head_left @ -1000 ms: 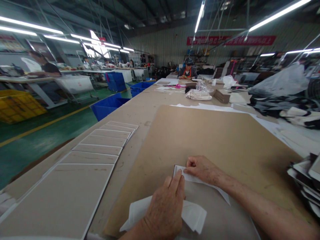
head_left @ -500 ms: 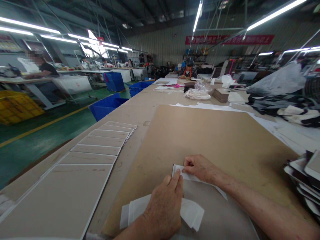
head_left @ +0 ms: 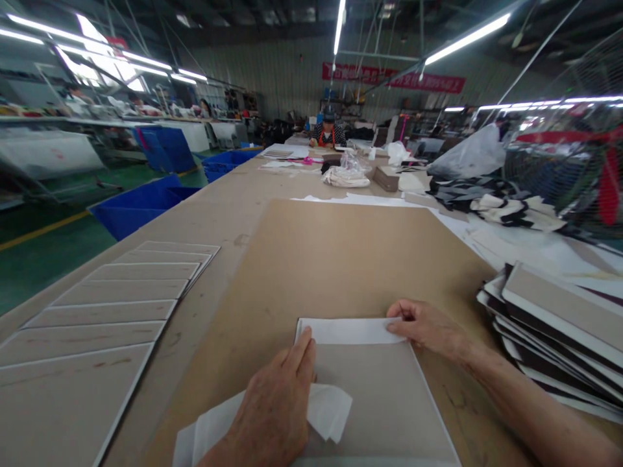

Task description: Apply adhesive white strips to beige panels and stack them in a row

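My left hand (head_left: pixel 272 408) lies flat, fingers stretched and pressing on the near left corner of the white fold (head_left: pixel 348 331) at the top edge of the grey board (head_left: pixel 379 402), with a crumpled white cloth (head_left: pixel 321 412) under my palm. My right hand (head_left: pixel 428 327) rests on the fold's right end, fingers curled and pressing down; I cannot tell whether it pinches anything. The board lies in front of me on the big brown cardboard sheet (head_left: pixel 341 253) that covers the table (head_left: pixel 228 207). To my left a row of finished grey panels (head_left: pixel 111 305) lies overlapped along the table edge. Just beside my right forearm a slanted stack of boards (head_left: pixel 555 324) crowds that side. Farther up the table are a pale bundle (head_left: pixel 345 176) and a heap of dark and light pieces (head_left: pixel 496 204). Blue bins (head_left: pixel 141 207) stand on the floor, and a person (head_left: pixel 328 133) sits at the far end.
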`<state>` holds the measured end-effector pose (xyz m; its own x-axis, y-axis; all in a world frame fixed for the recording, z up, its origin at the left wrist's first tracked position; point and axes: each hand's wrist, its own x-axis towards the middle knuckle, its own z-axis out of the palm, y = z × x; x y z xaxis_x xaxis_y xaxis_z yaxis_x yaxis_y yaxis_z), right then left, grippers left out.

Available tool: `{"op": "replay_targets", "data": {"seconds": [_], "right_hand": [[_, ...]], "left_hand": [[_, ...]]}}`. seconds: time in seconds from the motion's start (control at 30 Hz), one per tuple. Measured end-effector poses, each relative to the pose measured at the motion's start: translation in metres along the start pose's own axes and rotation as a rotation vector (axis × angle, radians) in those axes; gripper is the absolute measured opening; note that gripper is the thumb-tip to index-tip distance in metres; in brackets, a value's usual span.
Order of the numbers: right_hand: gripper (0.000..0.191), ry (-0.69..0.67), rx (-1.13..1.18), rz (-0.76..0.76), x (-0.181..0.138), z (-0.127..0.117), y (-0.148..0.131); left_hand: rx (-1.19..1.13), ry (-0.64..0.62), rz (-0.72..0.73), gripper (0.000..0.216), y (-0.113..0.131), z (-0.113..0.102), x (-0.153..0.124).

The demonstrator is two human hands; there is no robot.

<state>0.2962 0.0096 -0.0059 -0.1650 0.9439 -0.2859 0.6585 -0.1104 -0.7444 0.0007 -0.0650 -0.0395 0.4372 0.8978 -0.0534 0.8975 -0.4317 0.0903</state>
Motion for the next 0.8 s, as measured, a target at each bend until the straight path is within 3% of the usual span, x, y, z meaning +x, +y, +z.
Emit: {"op": "replay_targets", "data": {"seconds": [0.1, 0.23, 0.5, 0.67, 0.8], "right_hand": [[0.018, 0.148, -0.035, -0.028, -0.006, 0.011, 0.007], [0.021, 0.243, -0.069, -0.033, -0.006, 0.016, 0.011], [0.019, 0.225, -0.016, -0.037, -0.012, 0.014, 0.015], [0.025, 0.179, 0.130, -0.044, -0.010, 0.012, 0.022], [0.025, 0.200, 0.136, -0.019, -0.010, 0.011, 0.023]], "left_hand": [[0.051, 0.018, 0.006, 0.059, 0.000, 0.004, 0.002], [0.122, 0.059, 0.023, 0.059, -0.002, 0.007, 0.004], [0.275, 0.201, 0.122, 0.061, -0.009, 0.015, 0.005], [0.321, 0.260, 0.180, 0.058, -0.017, 0.023, 0.008], [0.237, 0.236, 0.212, 0.085, -0.022, 0.026, 0.008]]}}
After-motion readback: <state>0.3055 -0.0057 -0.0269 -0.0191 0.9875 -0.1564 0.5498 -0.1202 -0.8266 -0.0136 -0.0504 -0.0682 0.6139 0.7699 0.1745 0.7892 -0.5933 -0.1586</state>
